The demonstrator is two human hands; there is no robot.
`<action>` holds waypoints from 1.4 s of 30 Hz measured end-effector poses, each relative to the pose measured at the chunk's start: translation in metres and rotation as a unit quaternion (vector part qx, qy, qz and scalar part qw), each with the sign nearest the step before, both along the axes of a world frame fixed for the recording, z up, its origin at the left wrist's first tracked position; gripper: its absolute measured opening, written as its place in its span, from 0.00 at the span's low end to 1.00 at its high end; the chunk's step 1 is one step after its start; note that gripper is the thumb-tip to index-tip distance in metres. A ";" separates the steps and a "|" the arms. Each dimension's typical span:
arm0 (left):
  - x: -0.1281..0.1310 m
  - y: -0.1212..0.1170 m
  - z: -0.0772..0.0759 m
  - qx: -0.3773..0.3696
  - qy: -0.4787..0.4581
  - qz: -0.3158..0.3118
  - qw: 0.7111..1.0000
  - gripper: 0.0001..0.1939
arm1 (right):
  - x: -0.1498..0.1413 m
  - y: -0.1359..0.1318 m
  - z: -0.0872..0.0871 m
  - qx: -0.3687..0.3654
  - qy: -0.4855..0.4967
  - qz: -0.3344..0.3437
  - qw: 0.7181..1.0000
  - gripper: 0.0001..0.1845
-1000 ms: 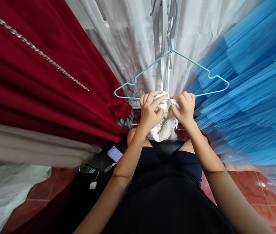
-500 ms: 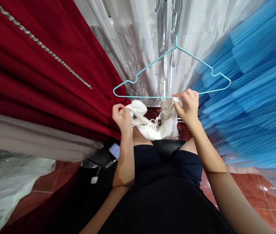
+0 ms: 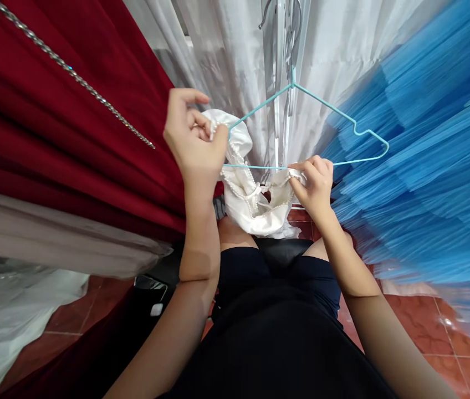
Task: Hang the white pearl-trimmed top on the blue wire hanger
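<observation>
A white garment with pearl-like bead trim (image 3: 255, 216) hangs between my two hands, above my lap. My left hand (image 3: 197, 133) is raised at the left end of a light blue hanger (image 3: 322, 103), its thumb and fingers pinching the garment's beaded edge. That end of the hanger is hidden behind the hand and cloth. Lower down, my right hand (image 3: 313, 180) pinches the garment's other side right at the hanger's bottom bar. The hanger is upright, its hook near a white metal rack post (image 3: 279, 72).
Red fabric (image 3: 72, 127) with a sparkling chain trim (image 3: 93, 91) hangs on the left. Blue tulle (image 3: 426, 183) fills the right side, and white curtains (image 3: 235, 61) hang behind. A phone (image 3: 149, 284) and a small white case (image 3: 157, 310) lie on a dark surface at lower left.
My left hand has risen, lifting its side of the garment to the hanger's left end. My right hand keeps its grip and has barely shifted left.
</observation>
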State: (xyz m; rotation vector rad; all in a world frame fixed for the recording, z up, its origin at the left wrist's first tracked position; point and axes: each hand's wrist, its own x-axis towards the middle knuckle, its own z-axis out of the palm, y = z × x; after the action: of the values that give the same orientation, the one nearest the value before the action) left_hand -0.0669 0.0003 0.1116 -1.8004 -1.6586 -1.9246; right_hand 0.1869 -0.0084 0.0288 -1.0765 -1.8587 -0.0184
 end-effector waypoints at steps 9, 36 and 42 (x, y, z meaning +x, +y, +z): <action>0.065 -0.029 -0.025 -0.030 0.097 -0.155 0.983 0.08 | 0.008 0.014 -0.006 0.000 -0.010 -0.020 1.000 0.09; 0.072 -0.028 -0.042 -0.192 0.175 -0.219 0.941 0.13 | 0.163 0.044 0.078 0.023 0.097 -0.203 0.974 0.19; 0.066 -0.023 -0.040 -0.206 0.179 -0.218 0.937 0.13 | 0.151 0.034 0.097 0.036 0.136 -0.148 0.979 0.17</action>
State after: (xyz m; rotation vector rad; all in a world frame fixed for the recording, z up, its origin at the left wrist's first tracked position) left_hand -0.0012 -0.0229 0.0720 -2.6777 -1.7275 -1.2799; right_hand 0.3375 0.0252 0.1260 -1.2307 -1.4338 -0.1051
